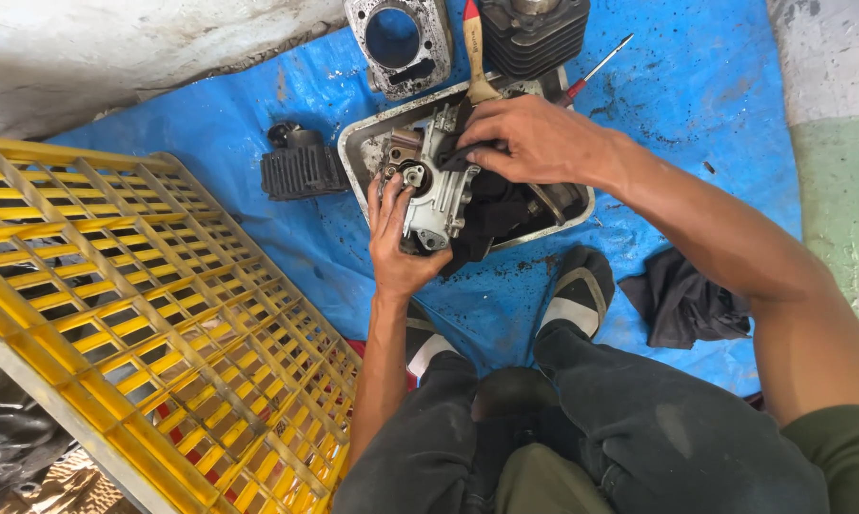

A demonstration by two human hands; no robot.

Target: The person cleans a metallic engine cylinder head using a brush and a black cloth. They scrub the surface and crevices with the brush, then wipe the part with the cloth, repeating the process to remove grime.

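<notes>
My left hand (396, 243) grips a grey metal engine part (432, 186) from below, holding it over a metal tray (358, 152) on the blue tarp. My right hand (534, 138) presses a dark rag (467, 157) against the top of that part. More dark cloth (496, 214) lies in the tray under the part. A paintbrush with a red-and-wood handle (474, 48) leans at the tray's far edge, just past my right fingers.
A yellow plastic crate (134, 305) lies at the left. On the blue tarp (696, 95) rest a cylinder block (401, 43), a finned black cylinder (534, 33), a small finned black part (301, 171), a red-handled screwdriver (596, 71) and a dark rag (681, 300). My sandalled feet (577, 290) are near the tray.
</notes>
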